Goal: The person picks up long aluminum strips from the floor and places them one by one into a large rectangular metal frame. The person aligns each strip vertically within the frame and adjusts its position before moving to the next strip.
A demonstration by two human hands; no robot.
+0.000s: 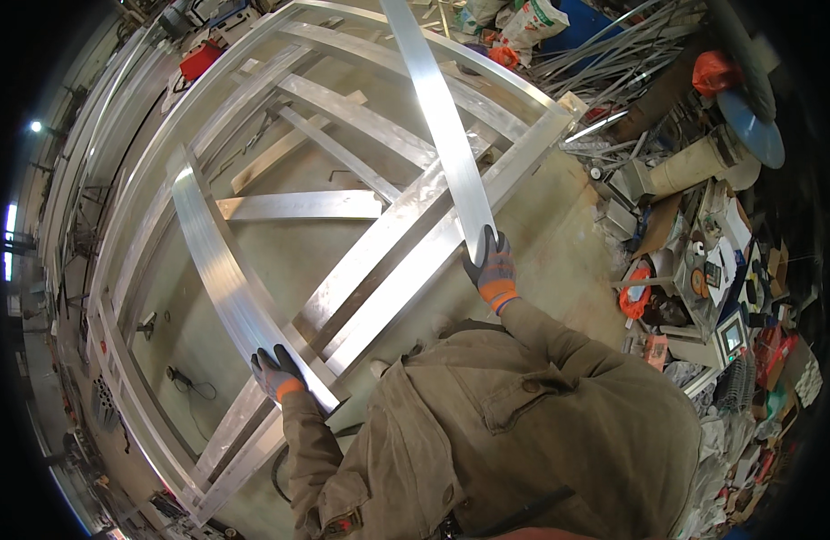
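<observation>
Metal bar (444, 117) in the head view slants over a frame (399, 288), its near end gripped by the gloved right hand (491, 268), while the left hand (276, 372) lays fingers over a second bar (219, 270), how firmly closed I cannot tell.

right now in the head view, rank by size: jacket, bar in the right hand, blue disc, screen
1. Jacket
2. Bar in the right hand
3. Blue disc, partly hidden
4. Screen

Your gloved left hand (276, 373) touches a broad silver bar (219, 270) lying across the metal frame (523, 160); your gloved right hand (492, 268) holds a second bar (440, 112) above that frame.
</observation>
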